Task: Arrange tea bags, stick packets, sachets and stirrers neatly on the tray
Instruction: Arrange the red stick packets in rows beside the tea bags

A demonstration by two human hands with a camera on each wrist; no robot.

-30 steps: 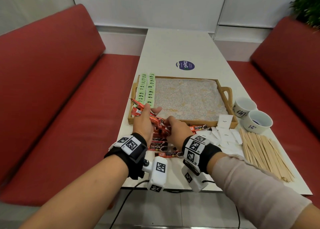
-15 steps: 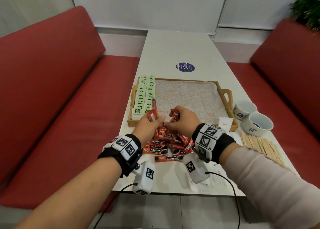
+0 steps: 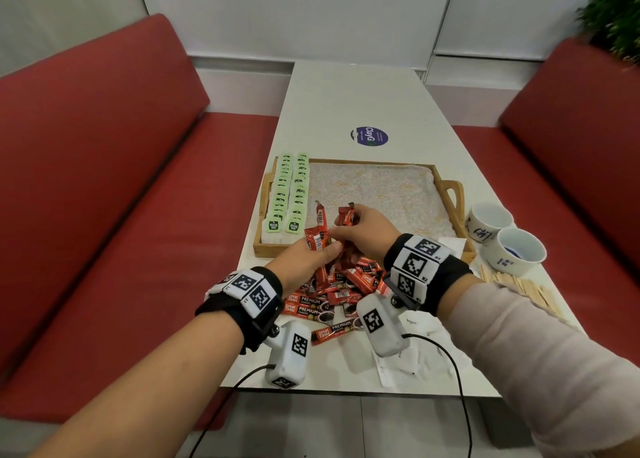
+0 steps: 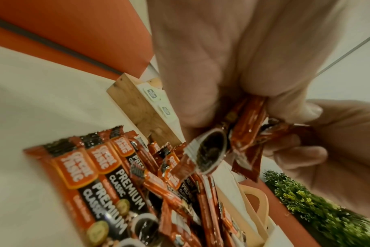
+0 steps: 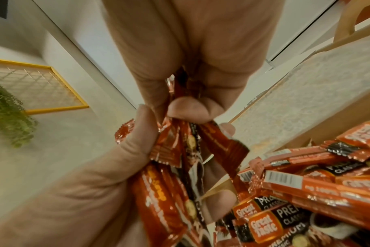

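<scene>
A wooden tray (image 3: 446, 187) with a speckled liner stands mid-table; two rows of green tea bags (image 3: 291, 194) fill its left side. In front of it lies a heap of red coffee stick packets (image 3: 346, 284). My left hand (image 3: 311, 253) grips a bunch of these stick packets (image 3: 317, 238) upright above the heap. My right hand (image 3: 360, 229) pinches another red stick packet (image 3: 346, 215) right beside it; the wrist views show both hands (image 4: 254, 108) (image 5: 186, 107) closed on packets. White sachets (image 3: 412, 340) and wooden stirrers (image 3: 519, 288) lie at the right.
Two white cups (image 3: 512, 246) stand right of the tray. A round purple sticker (image 3: 369, 136) marks the table beyond it. Red benches (image 3: 104, 180) flank the table; its front edge runs under my wrists. A plant (image 3: 613, 18) is at far right.
Both hands have risen from the heap with stick packets; the right hand came up from the pile to meet the left hand's bunch, which now stands upright.
</scene>
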